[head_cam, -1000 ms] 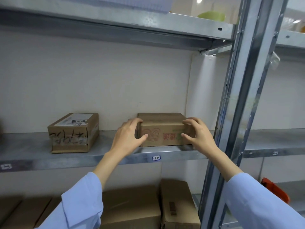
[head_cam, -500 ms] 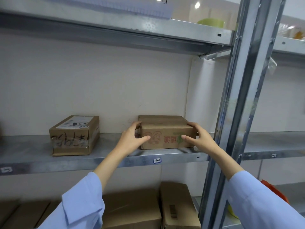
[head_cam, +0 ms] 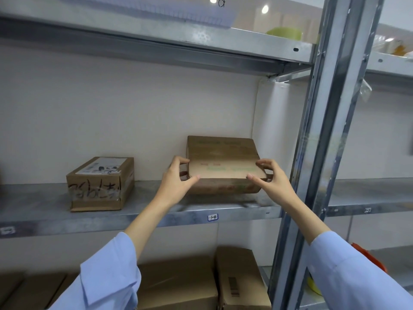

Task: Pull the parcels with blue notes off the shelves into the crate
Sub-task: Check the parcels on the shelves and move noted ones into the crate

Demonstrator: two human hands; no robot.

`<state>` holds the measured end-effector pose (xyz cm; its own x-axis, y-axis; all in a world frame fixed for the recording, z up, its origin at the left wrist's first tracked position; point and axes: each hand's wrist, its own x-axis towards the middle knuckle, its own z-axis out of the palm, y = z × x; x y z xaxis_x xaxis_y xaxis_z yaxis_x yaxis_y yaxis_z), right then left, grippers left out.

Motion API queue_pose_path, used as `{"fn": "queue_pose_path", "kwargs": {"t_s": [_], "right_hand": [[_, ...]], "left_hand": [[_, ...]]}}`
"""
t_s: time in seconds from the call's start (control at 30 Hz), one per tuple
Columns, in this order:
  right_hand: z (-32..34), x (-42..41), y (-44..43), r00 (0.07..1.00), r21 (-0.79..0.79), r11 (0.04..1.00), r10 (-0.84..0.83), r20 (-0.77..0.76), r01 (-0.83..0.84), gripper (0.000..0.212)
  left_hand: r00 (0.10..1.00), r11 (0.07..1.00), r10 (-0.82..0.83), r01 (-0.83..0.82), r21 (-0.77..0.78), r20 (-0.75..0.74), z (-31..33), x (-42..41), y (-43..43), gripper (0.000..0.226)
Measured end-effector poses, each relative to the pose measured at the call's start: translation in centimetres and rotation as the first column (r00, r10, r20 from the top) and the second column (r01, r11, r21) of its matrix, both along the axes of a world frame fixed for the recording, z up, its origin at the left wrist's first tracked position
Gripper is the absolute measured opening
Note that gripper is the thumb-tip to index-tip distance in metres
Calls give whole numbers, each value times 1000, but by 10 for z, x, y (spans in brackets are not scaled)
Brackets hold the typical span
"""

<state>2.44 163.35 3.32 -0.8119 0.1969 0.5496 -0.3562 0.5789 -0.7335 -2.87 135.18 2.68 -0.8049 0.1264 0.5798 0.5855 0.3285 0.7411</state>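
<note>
**Tipped toward me: the cardboard parcel (head_cam: 223, 166) no longer lies flat**

Half a second ago it lay level on the middle shelf (head_cam: 145, 218). Now its rear edge is raised against the wall and its top face is turned to my camera. Its lower front edge is down at the shelf, but motion blur keeps me from telling whether it touches.

My left grip (head_cam: 176, 182) is clamped on the parcel's near left corner, with fingers curled over the top edge and the thumb pressed to the front. My right grip (head_cam: 271, 182) pinches the near right corner the same way.

The parcel is at the right end of the bay, just beside the steel upright (head_cam: 312, 153) and above the shelf tag (head_cam: 212, 217).

Well apart to the left on the same shelf, a second parcel (head_cam: 100, 184) stands flat. It has a white label on top and black handwriting across its taped front.

On the shelf below, two cardboard boxes (head_cam: 178, 283) stand side by side.
</note>
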Motion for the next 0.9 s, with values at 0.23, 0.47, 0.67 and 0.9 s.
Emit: {"fn": "queue_pose_path", "kwargs": {"t_s": [0.23, 0.47, 0.67, 0.9], "right_hand": [[0, 0, 2, 998, 117, 992, 36, 59, -42, 85], [6, 1, -4, 995, 70, 993, 91, 32, -93, 108], [8, -5, -5, 997, -11, 998, 69, 36, -68, 121], [11, -2, -4, 998, 22, 998, 52, 31, -53, 83]], "left_hand": [[997, 997, -75, 75, -11, -13, 1, 5, -1, 78], [994, 994, -110, 110, 8, -5, 3, 10, 1, 103], [997, 997, -78, 78, 10, -22, 6, 12, -1, 103], [994, 994, -107, 108, 27, -15, 5, 13, -2, 99]]}}
